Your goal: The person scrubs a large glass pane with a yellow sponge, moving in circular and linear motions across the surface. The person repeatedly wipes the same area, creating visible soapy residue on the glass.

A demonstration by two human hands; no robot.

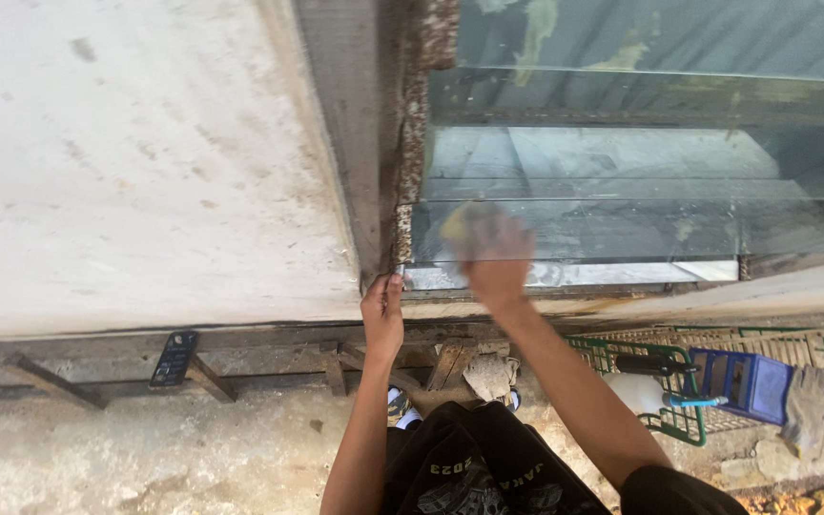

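A person's right hand [496, 259] presses a yellow sponge [460, 225], fingers clamped over it, against the near left corner of a glass aquarium [622, 172]. The left hand [382, 310] grips the tank's crusted frame edge [402, 191], fingers closed. Green smears remain on the far glass; most looks uncleaned.

Stained white wall [126, 162], rubble-strewn floor [145, 458]

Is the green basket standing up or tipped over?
Tipped on its side: the green basket lies on the ground, with a white bottle in it.
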